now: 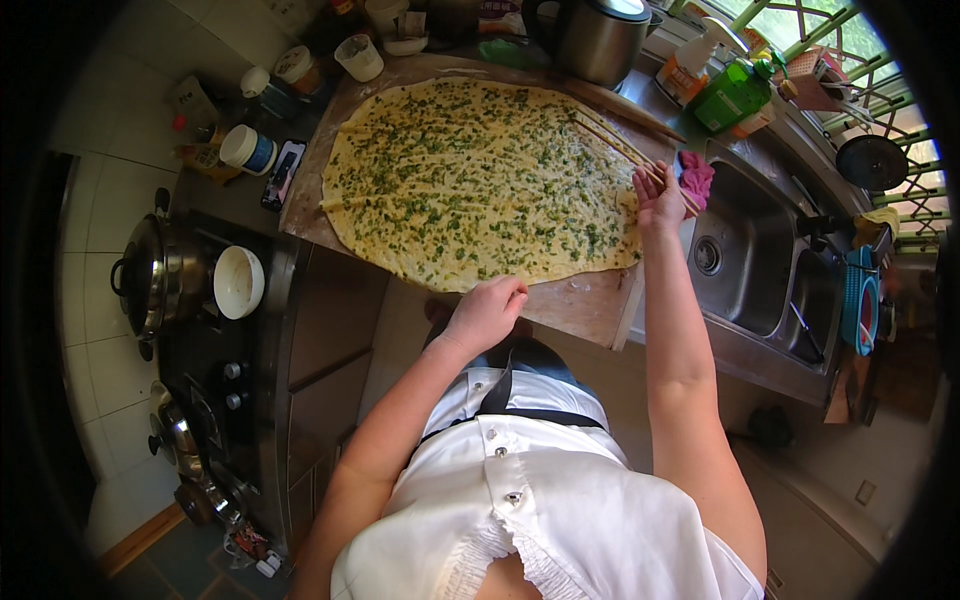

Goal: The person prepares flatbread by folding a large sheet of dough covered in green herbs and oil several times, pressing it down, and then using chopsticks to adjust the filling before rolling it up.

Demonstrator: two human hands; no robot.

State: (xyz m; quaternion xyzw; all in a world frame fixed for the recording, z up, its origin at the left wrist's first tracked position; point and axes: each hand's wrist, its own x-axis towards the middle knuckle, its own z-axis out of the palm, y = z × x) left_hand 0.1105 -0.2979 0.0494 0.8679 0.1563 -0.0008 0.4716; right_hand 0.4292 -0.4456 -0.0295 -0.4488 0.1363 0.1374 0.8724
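A large rolled-out sheet of dough [480, 187] strewn with chopped green onion covers most of a floured wooden board [592, 300]. My right hand [660, 196] is at the board's right side, holding a pair of wooden chopsticks [611, 139]. Their far ends lie over the dough's upper right part. At the near edge of the dough, my left hand [487, 313] has its fingers curled in. Whether they pinch the dough's rim is hidden.
A rolling pin [634, 112] lies along the board's far right edge. Behind it stands an electric kettle [600, 45]. A pink cloth [696, 178] sits beside the steel sink [750, 277]. To the left are a phone [284, 174], a white bowl [238, 282] and a lidded pot [161, 262].
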